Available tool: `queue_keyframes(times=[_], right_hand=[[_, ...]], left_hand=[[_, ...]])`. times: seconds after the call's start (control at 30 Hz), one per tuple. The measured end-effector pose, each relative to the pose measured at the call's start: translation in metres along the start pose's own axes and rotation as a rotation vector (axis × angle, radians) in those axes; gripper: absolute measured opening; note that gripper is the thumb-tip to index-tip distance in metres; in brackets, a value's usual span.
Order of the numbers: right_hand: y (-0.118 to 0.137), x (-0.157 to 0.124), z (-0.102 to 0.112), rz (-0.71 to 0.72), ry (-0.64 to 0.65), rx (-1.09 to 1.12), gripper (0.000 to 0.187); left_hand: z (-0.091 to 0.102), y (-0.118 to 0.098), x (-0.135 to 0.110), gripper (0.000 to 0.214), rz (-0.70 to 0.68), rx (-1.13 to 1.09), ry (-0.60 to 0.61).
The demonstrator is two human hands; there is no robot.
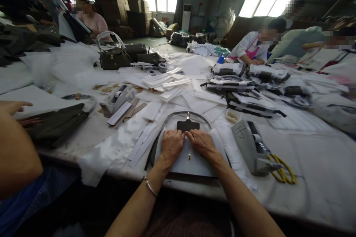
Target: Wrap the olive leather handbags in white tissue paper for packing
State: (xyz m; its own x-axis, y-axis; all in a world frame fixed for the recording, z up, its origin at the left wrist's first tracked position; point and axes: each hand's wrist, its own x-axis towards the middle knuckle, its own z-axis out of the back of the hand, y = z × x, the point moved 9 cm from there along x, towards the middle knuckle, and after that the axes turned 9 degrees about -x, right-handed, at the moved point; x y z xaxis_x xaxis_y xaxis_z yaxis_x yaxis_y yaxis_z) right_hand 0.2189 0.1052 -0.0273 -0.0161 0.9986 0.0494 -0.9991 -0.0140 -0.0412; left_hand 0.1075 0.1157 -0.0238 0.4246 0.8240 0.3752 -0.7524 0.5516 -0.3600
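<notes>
A handbag [191, 174] lies on the table in front of me, its front covered by a white sheet [178, 166]. A small gold clasp [189, 157] pokes through the sheet. Behind my fingers a dark flap tab [188, 125] with a metal fitting stands up, and a wrapped handle [205, 118] arches around it. My left hand [172, 143] and my right hand [201, 141] are side by side at the bag's top edge, thumbs almost meeting. Both are closed, with fingers curled over that edge; the fingertips are hidden.
To the right stands a grey tape dispenser [249, 148] beside yellow-handled scissors [283, 170]. Another tape dispenser [119, 99] sits at the left. White paper strips [172, 88] lie beyond the bag. At far left a co-worker's arm [16, 148] reaches over a dark bag [55, 124].
</notes>
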Motion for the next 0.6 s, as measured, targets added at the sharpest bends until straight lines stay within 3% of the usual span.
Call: queue_keyframes(times=[0.13, 0.33, 0.6], right_hand=[[-0.002, 0.003, -0.008, 0.005, 0.050, 0.034, 0.056], [-0.007, 0.000, -0.012, -0.005, 0.061, 0.079, 0.054], [-0.024, 0.012, -0.024, -0.154, 0.098, 0.151, 0.049]], left_hand=[[-0.001, 0.002, 0.004, 0.023, 0.004, 0.013, 0.011], [-0.003, 0.003, 0.005, 0.031, 0.012, 0.019, 0.025], [-0.008, 0.004, 0.005, 0.033, 0.020, 0.023, 0.041]])
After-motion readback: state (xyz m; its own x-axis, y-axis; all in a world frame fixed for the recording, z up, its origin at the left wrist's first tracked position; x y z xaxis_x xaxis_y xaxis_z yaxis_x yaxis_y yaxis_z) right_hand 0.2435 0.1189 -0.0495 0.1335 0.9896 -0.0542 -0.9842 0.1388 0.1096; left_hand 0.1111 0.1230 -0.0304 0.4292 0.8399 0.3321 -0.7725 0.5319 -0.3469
